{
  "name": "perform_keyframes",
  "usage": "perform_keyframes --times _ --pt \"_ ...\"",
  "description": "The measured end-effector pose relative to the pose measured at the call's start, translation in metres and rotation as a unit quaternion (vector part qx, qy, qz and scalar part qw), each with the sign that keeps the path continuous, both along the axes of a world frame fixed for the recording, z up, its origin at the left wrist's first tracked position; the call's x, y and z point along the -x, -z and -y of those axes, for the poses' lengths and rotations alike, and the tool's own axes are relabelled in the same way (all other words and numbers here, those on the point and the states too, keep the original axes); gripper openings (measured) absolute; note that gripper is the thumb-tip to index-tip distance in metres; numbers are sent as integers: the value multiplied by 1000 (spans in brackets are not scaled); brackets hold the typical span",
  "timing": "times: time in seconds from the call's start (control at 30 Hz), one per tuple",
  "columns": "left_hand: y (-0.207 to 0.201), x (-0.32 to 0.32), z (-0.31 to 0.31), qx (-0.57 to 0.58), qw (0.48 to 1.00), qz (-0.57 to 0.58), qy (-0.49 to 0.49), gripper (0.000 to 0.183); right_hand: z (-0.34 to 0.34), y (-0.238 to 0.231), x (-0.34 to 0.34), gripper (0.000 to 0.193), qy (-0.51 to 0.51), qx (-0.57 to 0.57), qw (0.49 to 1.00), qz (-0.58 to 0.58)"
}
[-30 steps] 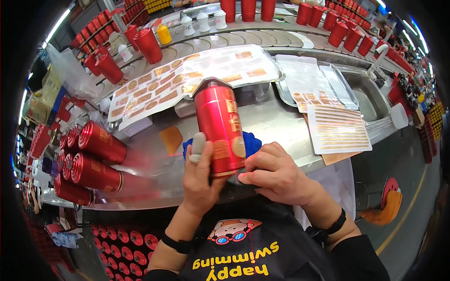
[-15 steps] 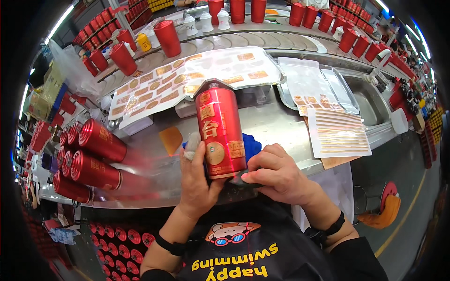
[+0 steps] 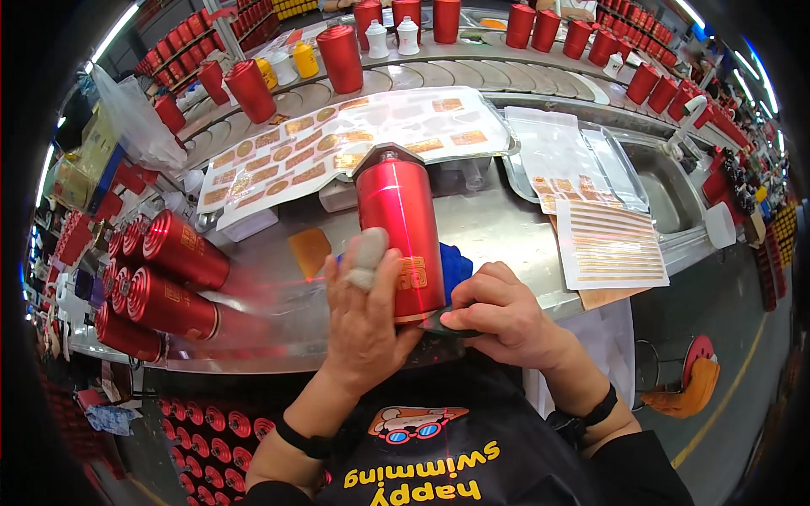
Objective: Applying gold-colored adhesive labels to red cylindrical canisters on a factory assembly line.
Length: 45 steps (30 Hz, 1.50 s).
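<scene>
A red bottle (image 3: 396, 211) with a gold square emblem lies tilted on the bench, its neck away from me against a dark angled rest (image 3: 388, 155). Beneath its right side shows a bunched blue cloth (image 3: 456, 268). My left hand (image 3: 363, 320) lies along the bottle's left side, fingers stretched out and touching it, with pale wrapping on one or two fingers. By the base, my right hand (image 3: 506, 316) pinches a thin dark flat scraper-like piece (image 3: 447, 322), whose tip is close to the bottle's bottom edge. The bottle's underside is hidden.
Several red bottles (image 3: 173, 304) lie stacked at the left. Beyond my hands is a tray of gold stickers (image 3: 291, 164); a sheet of gold strips (image 3: 612, 244) lies right. A conveyor (image 3: 472, 78) carries red and white bottles at the back. A sink (image 3: 671, 190) is far right.
The bottle has turned about its length: gold lettering and a round seal have gone from view. My left hand has shifted right and up over it. Bottles on the conveyor have moved along.
</scene>
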State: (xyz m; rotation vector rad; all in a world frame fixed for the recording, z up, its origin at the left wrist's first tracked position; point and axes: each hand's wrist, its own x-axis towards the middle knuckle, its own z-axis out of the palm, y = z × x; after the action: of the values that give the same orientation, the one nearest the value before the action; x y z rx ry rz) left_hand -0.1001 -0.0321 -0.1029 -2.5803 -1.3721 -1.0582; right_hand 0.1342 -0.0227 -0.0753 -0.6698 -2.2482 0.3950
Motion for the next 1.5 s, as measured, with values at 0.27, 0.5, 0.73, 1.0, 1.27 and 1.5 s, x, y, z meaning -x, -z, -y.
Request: perform_keyframes --times 0.27,0.5,0.73,1.0,1.27,1.5 --pt "42 18 7 119 968 219 16 86 -2 6 -6 34 -20 21 999 -28" --pt "38 12 6 113 976 185 14 81 4 1 -38 36 140 175 971 -82" --pt "39 16 9 144 969 199 24 84 -83 0 -179 42 356 61 917 169" --pt "42 19 5 188 957 219 40 88 -157 44 -269 40 441 161 766 439" --pt "58 27 6 212 942 254 52 99 -178 29 -273 44 426 197 734 491" --pt "65 31 8 212 948 238 5 104 -170 31 -251 51 421 195 715 523"
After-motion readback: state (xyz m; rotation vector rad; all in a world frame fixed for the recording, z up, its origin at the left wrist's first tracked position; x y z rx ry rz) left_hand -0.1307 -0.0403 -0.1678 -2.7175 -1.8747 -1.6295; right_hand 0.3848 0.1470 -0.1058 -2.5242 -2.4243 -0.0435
